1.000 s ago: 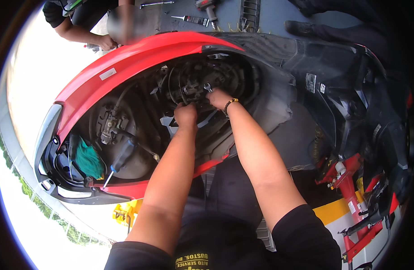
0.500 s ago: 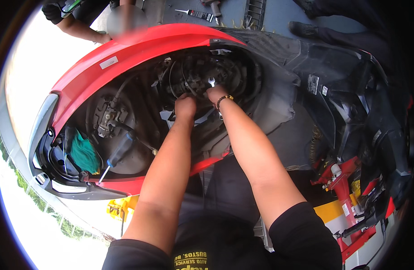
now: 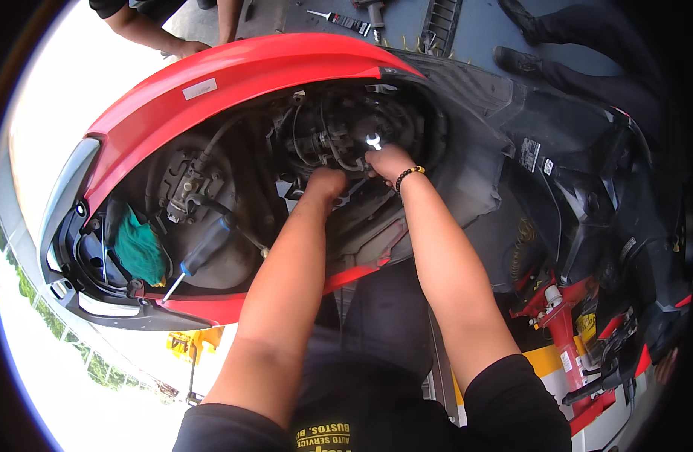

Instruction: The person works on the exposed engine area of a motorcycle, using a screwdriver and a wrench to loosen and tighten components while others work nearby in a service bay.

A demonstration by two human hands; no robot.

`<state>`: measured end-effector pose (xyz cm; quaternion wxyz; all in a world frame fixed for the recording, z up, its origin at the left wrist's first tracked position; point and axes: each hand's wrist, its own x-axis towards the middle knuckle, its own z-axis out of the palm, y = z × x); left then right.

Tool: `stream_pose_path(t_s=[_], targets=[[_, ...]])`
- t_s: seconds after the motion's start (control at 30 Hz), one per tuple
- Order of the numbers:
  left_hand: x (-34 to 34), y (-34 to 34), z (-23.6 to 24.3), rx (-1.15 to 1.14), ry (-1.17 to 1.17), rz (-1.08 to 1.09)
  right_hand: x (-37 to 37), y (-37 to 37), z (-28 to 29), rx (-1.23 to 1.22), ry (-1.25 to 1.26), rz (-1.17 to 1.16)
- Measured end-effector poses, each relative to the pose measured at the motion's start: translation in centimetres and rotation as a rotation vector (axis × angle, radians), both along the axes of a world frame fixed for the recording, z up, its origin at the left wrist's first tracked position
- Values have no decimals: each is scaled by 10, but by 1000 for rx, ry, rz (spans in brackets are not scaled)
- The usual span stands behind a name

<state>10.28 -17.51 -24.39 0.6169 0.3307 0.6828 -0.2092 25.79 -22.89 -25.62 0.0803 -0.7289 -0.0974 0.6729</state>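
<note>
My right hand (image 3: 388, 164), with a beaded bracelet at its wrist, is closed around a wrench (image 3: 373, 140). The wrench's bright open end sticks up past my fingers, above the dark engine parts (image 3: 316, 139) inside a red scooter's open body (image 3: 241, 68). Just left of it, my left hand (image 3: 328, 183) is curled at the lower side of the engine parts. Its fingertips are hidden, and what they hold cannot be made out. Thin hoses and cables run beside both hands.
In the scooter's tail lie a screwdriver (image 3: 205, 251) with a blue-and-black handle and a green cloth (image 3: 138, 245). Beyond the red panel is a co-worker's hand (image 3: 190, 49). A tube (image 3: 340, 22) and a power tool (image 3: 373, 11) lie on the floor; another person's legs (image 3: 580, 79) are far right.
The view has shifted slightly, so the engine bay appears farther right. My right hand still grips the wrench and my left stays low by the engine. The co-worker's arms have shifted beyond the panel.
</note>
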Motion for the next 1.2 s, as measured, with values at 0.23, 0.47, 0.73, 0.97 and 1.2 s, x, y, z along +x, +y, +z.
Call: stream_pose_path(t_s=[0.23, 0.47, 0.73, 0.97, 1.2], targets=[[32, 36, 59, -187, -295, 597, 3, 20, 44, 178, 12, -446], [2, 24, 18, 565, 259, 896, 24, 17, 31, 203, 129, -478], [6, 5, 2, 443, 389, 763, 4, -3, 11, 302, 112, 351], [-14, -6, -30, 364, 352, 644, -42, 2, 5, 253, -39, 659], [-40, -7, -74, 400, 263, 174, -28, -1, 13, 240, 3, 662]])
